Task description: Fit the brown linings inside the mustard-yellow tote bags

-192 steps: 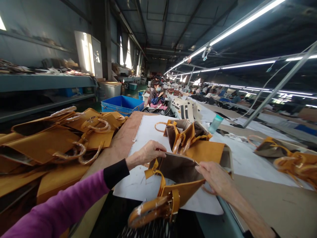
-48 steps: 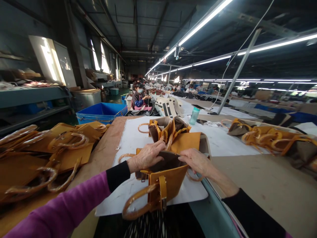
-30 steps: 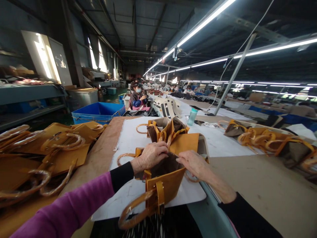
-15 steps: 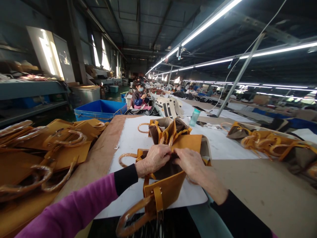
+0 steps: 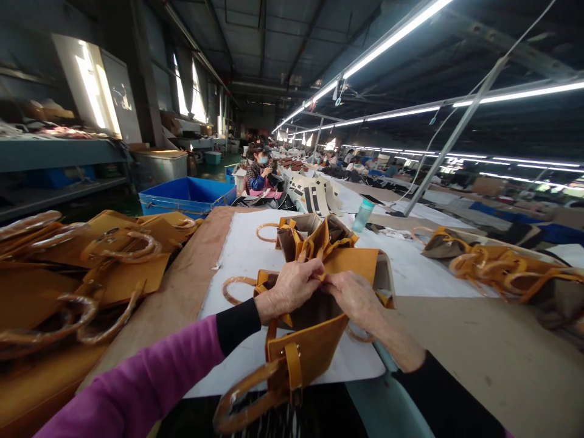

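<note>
A mustard-yellow handbag (image 5: 314, 347) stands in front of me at the near edge of the table, its mouth facing up and its dark lining showing. One plastic-wrapped handle (image 5: 246, 398) hangs toward me. My left hand (image 5: 294, 286) and my right hand (image 5: 353, 298) meet at the bag's far rim, fingers closed on its edge with the fingertips nearly touching. Whatever small part lies between the fingertips is hidden. Just behind, more yellow handbags (image 5: 314, 234) stand close together with their mouths open.
Yellow bags with wrapped handles (image 5: 123, 261) lie piled on the left. Several more bags (image 5: 497, 261) stand at the right. A teal bottle (image 5: 364, 215) is on the white sheet (image 5: 246, 243). Beyond are a blue bin (image 5: 187, 198), a slanted metal post (image 5: 456, 137) and a seated co-worker (image 5: 259, 173).
Both hands stay at the bag's far rim, with only a slight shift of the fingers. The whole view has shifted a little, so things appear slightly farther right.
</note>
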`<state>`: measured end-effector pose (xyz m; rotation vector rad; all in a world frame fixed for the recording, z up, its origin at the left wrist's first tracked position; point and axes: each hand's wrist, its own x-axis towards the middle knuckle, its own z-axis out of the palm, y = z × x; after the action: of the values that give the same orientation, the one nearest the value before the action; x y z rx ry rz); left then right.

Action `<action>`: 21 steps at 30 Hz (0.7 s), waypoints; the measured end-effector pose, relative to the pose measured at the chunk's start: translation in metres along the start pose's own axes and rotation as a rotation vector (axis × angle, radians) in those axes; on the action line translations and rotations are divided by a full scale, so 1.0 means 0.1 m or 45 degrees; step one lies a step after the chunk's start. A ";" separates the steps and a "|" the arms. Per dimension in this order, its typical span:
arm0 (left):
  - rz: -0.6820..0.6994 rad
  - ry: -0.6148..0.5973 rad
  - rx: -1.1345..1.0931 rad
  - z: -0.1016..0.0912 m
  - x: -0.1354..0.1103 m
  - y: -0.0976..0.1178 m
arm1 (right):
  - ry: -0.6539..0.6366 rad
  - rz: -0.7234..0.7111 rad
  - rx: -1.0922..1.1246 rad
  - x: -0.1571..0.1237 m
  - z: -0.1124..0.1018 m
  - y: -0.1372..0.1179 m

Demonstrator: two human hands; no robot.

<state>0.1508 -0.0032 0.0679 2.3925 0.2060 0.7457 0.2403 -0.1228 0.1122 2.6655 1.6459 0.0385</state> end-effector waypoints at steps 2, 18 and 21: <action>-0.007 0.012 -0.035 0.01 0.01 0.02 | -0.016 0.017 -0.058 0.02 0.00 -0.02; -0.020 -0.222 0.492 -0.73 -0.43 -0.09 | 0.020 -0.076 0.298 -0.01 -0.02 -0.05; -0.043 -0.169 0.432 -0.66 -0.50 -0.13 | 0.027 -0.059 0.279 -0.03 -0.03 -0.07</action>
<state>0.0730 0.0255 0.0799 2.7398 0.3397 0.5697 0.2328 -0.1221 0.1147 2.7880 1.8160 -0.1214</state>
